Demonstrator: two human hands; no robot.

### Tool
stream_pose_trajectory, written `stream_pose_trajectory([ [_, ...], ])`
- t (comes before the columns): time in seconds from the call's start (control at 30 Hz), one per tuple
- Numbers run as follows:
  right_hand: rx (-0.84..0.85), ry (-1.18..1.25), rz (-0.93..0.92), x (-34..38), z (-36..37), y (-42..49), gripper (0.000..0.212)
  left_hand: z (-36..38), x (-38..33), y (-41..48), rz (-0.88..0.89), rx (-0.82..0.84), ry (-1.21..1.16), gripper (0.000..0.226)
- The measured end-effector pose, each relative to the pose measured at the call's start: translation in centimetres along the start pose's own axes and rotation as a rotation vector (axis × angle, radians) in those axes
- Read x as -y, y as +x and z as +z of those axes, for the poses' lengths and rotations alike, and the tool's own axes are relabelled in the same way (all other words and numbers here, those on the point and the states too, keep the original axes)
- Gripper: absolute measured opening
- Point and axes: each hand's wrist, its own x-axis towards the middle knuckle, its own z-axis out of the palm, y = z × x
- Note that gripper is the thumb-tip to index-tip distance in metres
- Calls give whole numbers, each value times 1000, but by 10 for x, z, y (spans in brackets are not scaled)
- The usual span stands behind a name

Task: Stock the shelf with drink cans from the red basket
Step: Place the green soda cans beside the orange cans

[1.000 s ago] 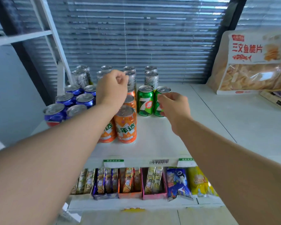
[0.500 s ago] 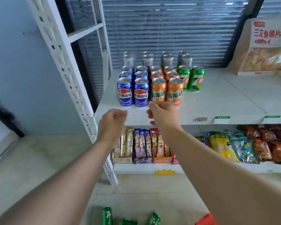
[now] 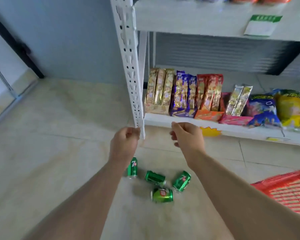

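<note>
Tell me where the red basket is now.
In the head view, the red basket sits on the floor at the lower right edge, right of the four green cans.

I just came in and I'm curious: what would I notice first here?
Four green metal drink cans lie scattered on the pale floor tiles, below the left hand and right hand. A red plastic basket sits at the lower right, and bright foil snack packets line the white bottom shelf.
</note>
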Motion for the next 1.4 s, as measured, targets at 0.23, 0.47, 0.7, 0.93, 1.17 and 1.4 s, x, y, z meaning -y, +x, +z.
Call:
stream_pose_trajectory([
  [0.23, 74, -135, 45, -148, 45, 37, 21, 23, 144, 28, -53, -85, 96, 49],
  [0.47, 248, -266, 75, -278, 92, 83, 19, 58, 271, 75, -119, -88, 129, 44],
  [0.7, 607, -680, 65, -356, 114, 132, 66, 91, 365, 122, -167, -121, 278, 44],
  [0.93, 804, -796, 25, -381, 117, 149, 55, 117, 389, 139, -223, -135, 291, 51],
  [1.17, 614, -887, -78, -382, 127, 138, 58, 104, 383, 129, -338, -91, 101, 57],
  [1.4, 298, -463, -67, -332, 101, 127, 50, 87, 343, 104, -251, -121, -116, 40],
])
